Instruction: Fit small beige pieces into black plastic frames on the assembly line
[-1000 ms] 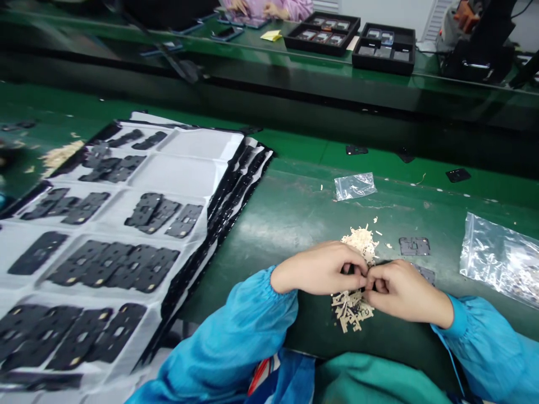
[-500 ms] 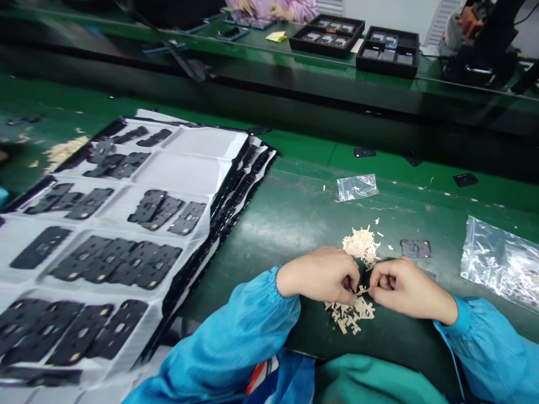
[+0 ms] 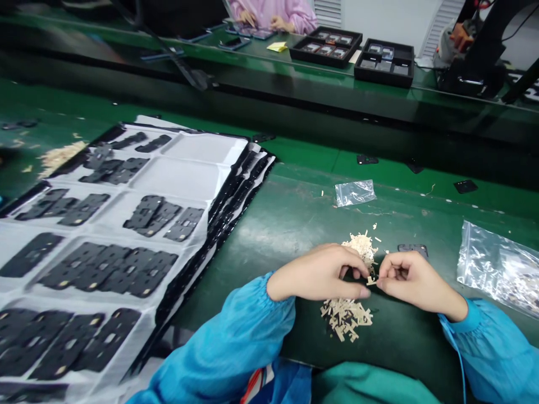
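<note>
A small beige cut-out piece is pinched between the thumb and forefinger of my right hand. Facing it, my left hand has thumb and fingers apart, with the piece close to its fingertips. Below both hands lies a loose pile of beige T- and L-shaped pieces. Behind my left fingers is a heap of paler beige scraps, partly covered by the hand. A thin black plate with cut-outs lies beyond my right hand, which hides its lower part.
To the left, stacked white trays hold several black plates. A small clear bag lies ahead, and a larger filled bag at right. Across the bench are black divided boxes and a person's pink sleeves.
Both hands have moved slightly up off the loose pile. The beige piece now shows at my right fingertips, and my left thumb and fingers have spread.
</note>
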Available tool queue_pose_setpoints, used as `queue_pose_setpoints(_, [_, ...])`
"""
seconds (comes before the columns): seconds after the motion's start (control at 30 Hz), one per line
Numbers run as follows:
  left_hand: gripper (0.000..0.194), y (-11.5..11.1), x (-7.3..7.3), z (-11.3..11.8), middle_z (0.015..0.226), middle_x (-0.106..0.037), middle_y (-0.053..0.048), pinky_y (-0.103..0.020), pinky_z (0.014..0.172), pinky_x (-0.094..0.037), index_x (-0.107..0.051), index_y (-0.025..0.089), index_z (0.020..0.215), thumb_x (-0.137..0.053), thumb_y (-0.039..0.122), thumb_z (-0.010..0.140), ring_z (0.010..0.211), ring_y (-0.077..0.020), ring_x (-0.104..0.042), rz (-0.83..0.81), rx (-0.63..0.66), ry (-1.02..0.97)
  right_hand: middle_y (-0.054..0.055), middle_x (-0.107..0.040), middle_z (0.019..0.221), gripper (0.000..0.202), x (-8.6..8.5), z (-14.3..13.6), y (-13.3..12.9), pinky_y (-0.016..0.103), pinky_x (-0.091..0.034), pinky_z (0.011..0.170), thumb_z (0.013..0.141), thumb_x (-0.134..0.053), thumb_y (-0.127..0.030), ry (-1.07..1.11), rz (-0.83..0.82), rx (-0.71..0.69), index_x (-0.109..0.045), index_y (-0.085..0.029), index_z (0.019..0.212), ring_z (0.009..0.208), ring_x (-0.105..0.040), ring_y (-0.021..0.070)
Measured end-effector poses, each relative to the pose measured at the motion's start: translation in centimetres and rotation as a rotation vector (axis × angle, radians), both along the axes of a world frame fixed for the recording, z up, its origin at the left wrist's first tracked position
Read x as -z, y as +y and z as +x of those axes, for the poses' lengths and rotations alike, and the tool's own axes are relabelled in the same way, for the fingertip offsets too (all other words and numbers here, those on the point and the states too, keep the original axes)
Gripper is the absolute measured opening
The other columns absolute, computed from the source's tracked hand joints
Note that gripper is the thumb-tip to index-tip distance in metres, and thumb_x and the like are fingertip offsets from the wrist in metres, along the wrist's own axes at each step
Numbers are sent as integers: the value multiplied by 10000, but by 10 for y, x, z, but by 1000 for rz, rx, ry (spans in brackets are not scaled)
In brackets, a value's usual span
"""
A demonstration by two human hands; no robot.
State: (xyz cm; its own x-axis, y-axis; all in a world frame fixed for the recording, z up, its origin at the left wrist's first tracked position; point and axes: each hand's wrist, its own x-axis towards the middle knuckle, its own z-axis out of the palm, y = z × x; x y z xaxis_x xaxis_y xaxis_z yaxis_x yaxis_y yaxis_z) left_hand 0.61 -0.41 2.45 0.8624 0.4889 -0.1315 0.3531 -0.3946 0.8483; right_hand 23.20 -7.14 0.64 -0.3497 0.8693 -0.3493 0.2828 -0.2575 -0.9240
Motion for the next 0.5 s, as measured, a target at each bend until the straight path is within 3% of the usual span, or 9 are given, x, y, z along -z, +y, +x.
queue_pose_setpoints(0.2, [191,1,-1,3,876,-766,-67,-261,613,-460,-801,175,925,-623,243,915,723,-179,-651,-278,-126,-143,-57,-496,556,95,-7,0,0,240,-292,508,785,-678,-219,11,17,27,-654,-171,707,519,-404,101])
queue_pose_setpoints(0.5, [153,-1,2,6,836,-770,-50,-255,678,-506,-799,147,877,-669,227,884,751,-165,-662,-305,-250,-192,-43,-524,547,144,-5,-3,2,238,-296,496,804,-707,-298,50,-26,96,-736,-158,792,503,-405,101])
